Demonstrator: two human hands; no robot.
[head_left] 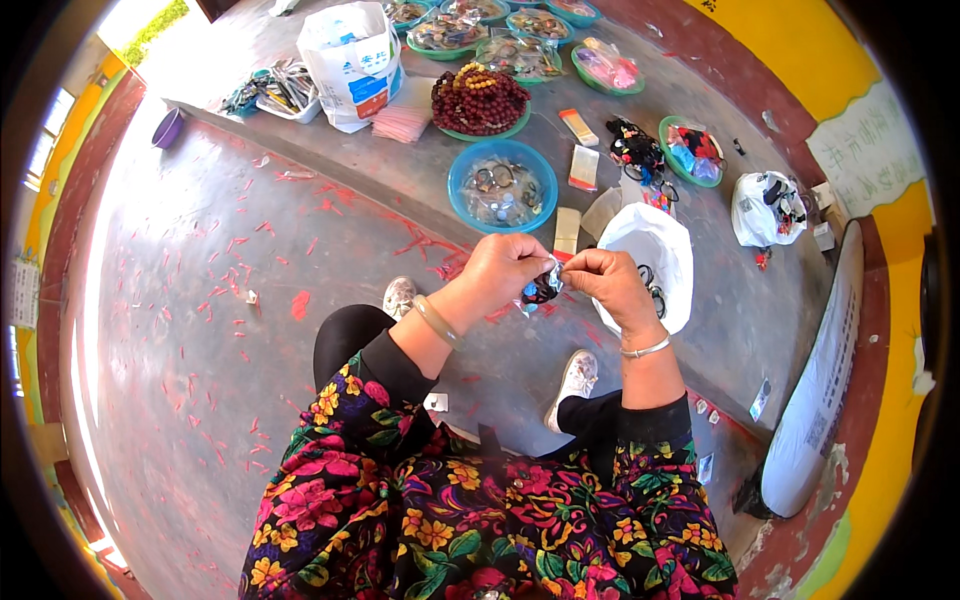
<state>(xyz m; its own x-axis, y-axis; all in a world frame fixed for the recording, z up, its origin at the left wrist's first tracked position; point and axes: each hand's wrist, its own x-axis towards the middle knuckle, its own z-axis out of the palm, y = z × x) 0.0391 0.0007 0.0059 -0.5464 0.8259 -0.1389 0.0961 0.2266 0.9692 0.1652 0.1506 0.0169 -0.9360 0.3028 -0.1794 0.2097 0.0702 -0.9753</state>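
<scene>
**Both hands pinching a small clear packet over the step**

Nearest you is your own flowered jacket (480, 520), black with red and yellow blooms, its dark cuffs pushed up your forearms. Above it, your left hand (500, 268) and right hand (610, 285) meet in front of you, fingertips pressed together on a small clear plastic packet (545, 285) with something dark inside. Each hand pinches an edge of it, so the packet hangs between them, held in the air above your knees. A pale bangle (437, 322) sits on your left wrist and a thin silver bracelet (645, 349) on your right.

Just beyond your right hand lies an open white bag (650, 250) with dark rings showing at its mouth. Ahead of your hands, on the raised concrete step (330, 150), stands a blue bowl (503, 185) of clear packets, and behind it a green dish heaped with dark red beads (480, 100). More dishes of packets line the far edge. Your white shoes (575, 380) rest on the grey floor (180, 330), which is strewn with red scraps.
</scene>
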